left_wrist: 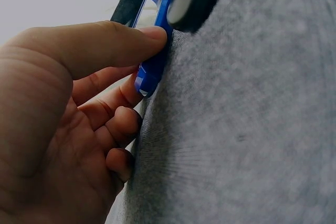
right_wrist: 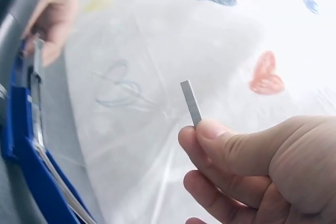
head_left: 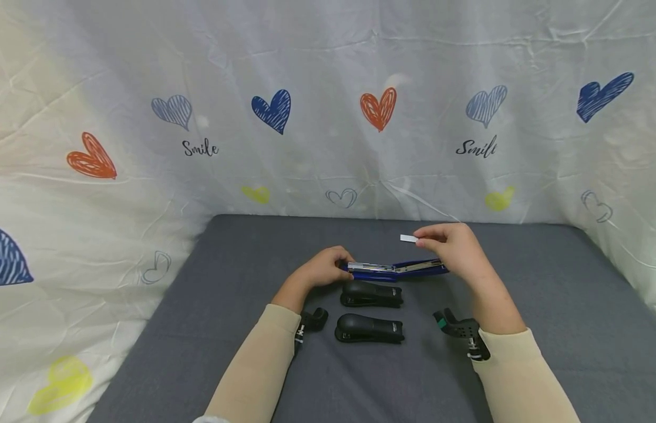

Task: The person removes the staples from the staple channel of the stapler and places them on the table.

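A blue stapler [head_left: 377, 276] lies opened out on the grey cloth, its metal magazine showing in the head view. My left hand [head_left: 325, 267] pinches its left end between thumb and fingers; the left wrist view shows the thumb on the blue body [left_wrist: 152, 72]. Above the stapler's right part, my right hand [head_left: 457, 249] holds a short strip of staples [head_left: 409, 238] between thumb and index finger. In the right wrist view the strip [right_wrist: 191, 103] sticks up, grey and straight, apart from the stapler [right_wrist: 26, 124].
Two black staplers, a nearer one [head_left: 370, 329] and a farther one [head_left: 371, 294], lie in front of the blue one, between my forearms. A grey cloth [head_left: 243, 364] covers the table. Behind it hangs a white curtain [head_left: 317, 158] printed with hearts.
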`<state>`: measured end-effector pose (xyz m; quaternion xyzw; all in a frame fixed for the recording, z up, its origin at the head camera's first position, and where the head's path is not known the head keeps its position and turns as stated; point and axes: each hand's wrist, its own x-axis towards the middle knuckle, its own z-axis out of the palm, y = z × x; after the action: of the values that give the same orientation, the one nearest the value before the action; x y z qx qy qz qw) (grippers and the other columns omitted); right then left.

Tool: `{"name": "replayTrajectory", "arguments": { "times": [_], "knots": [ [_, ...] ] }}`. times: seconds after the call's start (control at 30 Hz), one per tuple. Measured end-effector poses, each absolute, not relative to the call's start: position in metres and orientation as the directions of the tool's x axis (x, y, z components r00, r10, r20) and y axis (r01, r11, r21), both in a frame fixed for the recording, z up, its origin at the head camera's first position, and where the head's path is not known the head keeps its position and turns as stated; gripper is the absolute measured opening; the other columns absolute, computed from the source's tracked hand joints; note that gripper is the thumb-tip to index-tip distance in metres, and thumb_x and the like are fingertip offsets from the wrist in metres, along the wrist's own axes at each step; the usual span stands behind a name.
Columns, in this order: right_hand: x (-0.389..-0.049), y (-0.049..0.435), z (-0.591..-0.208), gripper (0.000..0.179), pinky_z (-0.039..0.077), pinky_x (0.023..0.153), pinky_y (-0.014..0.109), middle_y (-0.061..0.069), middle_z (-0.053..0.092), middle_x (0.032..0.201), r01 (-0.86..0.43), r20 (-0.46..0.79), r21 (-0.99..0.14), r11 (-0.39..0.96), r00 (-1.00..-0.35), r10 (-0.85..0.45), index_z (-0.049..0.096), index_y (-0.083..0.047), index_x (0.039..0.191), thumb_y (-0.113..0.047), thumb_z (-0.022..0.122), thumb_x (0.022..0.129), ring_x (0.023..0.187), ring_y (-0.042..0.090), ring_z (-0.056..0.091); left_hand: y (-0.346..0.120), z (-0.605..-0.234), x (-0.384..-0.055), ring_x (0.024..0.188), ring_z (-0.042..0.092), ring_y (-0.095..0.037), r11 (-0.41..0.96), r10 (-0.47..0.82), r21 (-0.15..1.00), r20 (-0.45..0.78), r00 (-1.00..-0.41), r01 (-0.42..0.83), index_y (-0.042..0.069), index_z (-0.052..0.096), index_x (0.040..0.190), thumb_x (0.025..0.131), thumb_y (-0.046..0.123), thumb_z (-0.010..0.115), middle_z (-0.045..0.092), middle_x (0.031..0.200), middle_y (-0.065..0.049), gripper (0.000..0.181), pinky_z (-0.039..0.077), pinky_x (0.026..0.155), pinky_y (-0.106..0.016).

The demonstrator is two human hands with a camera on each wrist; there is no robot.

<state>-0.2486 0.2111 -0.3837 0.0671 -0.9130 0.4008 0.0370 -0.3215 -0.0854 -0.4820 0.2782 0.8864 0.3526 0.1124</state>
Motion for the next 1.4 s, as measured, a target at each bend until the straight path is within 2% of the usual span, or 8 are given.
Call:
{"name": "replayTrajectory", "arguments": {
  "times": [0.37, 0.73, 1.4],
  "knots": [
    [-0.243, 0.244, -0.373, 0.031, 0.045, 0.096, 0.056, 0.019, 0.066, 0.129, -0.099, 0.044, -0.721, 0.686, -0.994, -0.097, 0.071, -0.005, 0.126, -0.025, 0.066, 0.103, 0.119, 0.038, 0.057, -0.084, -0.482, -0.321, 0.093, 0.055, -0.016, 0.6, 0.566, 0.685, 0.001, -0.824, 0.413, 0.009, 0.077, 0.105, 0.087, 0.01, 0.082, 0.064, 0.104, 0.001, 0.019, 0.046, 0.087, -0.035],
    [-0.239, 0.281, -0.372, 0.037, 0.044, 0.096, 0.06, 0.024, 0.063, 0.131, -0.057, -0.028, -0.684, 0.727, -0.994, -0.103, 0.066, -0.002, 0.132, -0.027, 0.063, 0.105, 0.121, 0.042, 0.056, -0.084, -0.483, -0.322, 0.092, 0.055, -0.016, 0.6, 0.566, 0.684, 0.005, -0.824, 0.416, 0.009, 0.077, 0.105, 0.087, 0.011, 0.082, 0.064, 0.104, 0.001, 0.019, 0.046, 0.086, -0.035],
    [-0.247, 0.322, -0.403, 0.034, 0.038, 0.099, 0.069, 0.029, 0.062, 0.13, 0.088, -0.201, -0.656, 0.749, -0.978, -0.062, 0.068, 0.004, 0.124, -0.02, 0.067, 0.101, 0.123, 0.051, 0.052, -0.085, -0.482, -0.321, 0.09, 0.055, -0.015, 0.595, 0.574, 0.683, 0.007, -0.819, 0.423, 0.007, 0.077, 0.107, 0.088, 0.011, 0.082, 0.064, 0.106, -0.001, 0.02, 0.046, 0.084, -0.034]
  ]
}}
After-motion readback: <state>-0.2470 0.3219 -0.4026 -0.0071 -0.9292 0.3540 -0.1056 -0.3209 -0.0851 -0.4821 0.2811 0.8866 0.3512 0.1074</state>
